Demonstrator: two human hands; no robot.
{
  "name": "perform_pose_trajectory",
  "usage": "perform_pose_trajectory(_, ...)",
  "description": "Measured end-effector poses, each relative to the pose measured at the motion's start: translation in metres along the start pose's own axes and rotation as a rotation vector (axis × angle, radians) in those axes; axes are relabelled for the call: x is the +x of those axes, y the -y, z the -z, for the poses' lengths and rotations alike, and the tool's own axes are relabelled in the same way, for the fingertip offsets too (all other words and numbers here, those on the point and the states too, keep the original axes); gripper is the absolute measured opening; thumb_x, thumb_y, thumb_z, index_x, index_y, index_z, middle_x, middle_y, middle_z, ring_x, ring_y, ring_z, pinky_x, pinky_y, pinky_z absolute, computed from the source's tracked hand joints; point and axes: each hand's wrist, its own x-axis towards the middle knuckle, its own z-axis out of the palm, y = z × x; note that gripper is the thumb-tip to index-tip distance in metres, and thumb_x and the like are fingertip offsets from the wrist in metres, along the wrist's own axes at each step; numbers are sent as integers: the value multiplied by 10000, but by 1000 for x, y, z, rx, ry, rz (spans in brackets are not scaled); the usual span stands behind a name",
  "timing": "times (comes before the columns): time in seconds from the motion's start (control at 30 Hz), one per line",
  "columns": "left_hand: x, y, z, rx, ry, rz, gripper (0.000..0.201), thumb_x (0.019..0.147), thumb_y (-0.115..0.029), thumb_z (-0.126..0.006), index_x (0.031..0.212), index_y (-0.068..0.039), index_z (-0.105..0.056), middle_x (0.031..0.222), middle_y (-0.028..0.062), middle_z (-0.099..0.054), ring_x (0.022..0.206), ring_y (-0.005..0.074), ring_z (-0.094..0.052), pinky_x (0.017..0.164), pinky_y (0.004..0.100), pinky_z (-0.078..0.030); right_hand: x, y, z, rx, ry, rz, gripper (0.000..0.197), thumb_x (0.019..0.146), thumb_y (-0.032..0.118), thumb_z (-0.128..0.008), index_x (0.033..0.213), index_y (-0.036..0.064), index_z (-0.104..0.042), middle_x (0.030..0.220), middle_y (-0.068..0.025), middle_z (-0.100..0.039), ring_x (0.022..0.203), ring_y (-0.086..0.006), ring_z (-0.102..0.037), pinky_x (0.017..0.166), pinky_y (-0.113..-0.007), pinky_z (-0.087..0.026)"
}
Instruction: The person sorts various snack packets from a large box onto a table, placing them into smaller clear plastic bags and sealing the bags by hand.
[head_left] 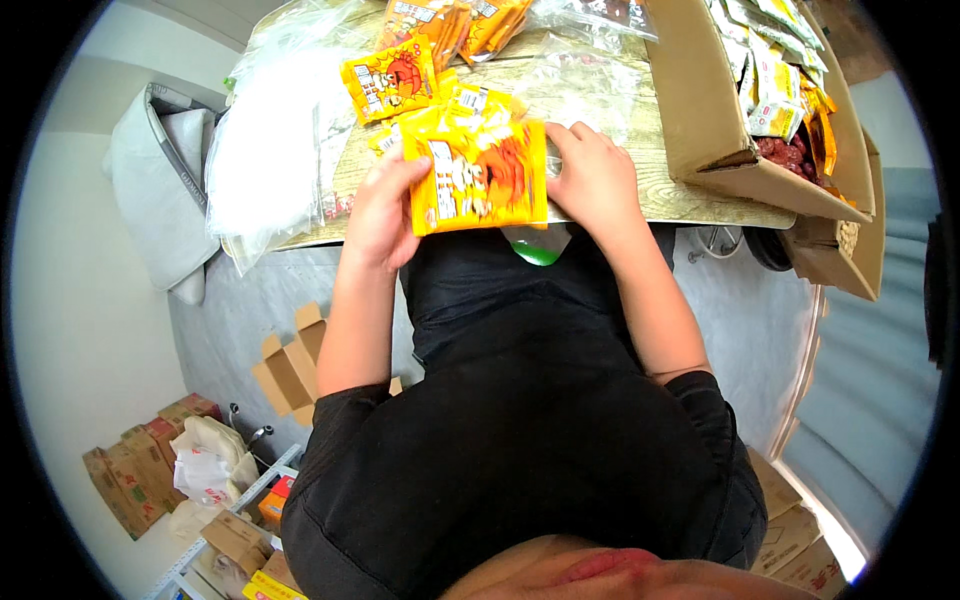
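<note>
A yellow snack packet [470, 185] with an orange-red cartoon figure is held up at the table's near edge. My left hand [385, 210] is closed on its left side, thumb on the front and fingers behind. At the packet's right edge is my right hand [595, 180], with thumb and forefinger bent against it; the fingertips are partly hidden. More yellow packets [392, 80] lie just beyond, some covered by the held one. Under it, a piece of clear plastic with a green patch [537, 250] hangs over the table edge.
Clear plastic bags [275, 150] are heaped on the table's left. Bagged orange packets [425, 25] lie at the back. A cardboard box [700, 100] with white and orange packets [775, 90] stands on the right. An opened carton [290, 370] is on the floor; a grey cushioned item [160, 170] stands left.
</note>
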Motion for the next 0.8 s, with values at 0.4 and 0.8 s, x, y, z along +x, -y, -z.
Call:
perform_pose_trajectory(0.4,-32,24,-2,113,-62,63,360,1016,6,-490,1373,43,-460,1293,191,-620,1150,259,-660,1007,408,-549,-15,8,12,317,-160,83,159,848,162,-707,995,101,-701,867,-86,-648,814,-300,-678,749,-428,-550)
perform_pose_trajectory(0.8,-32,67,-40,-292,-281,-20,445,1031,-65,-471,1452,45,-377,1438,220,-516,1296,330,-558,1110,470,-461,-34,22,5,408,-338,238,93,828,138,-734,904,95,-702,835,-76,-651,808,-283,-662,751,-408,-519)
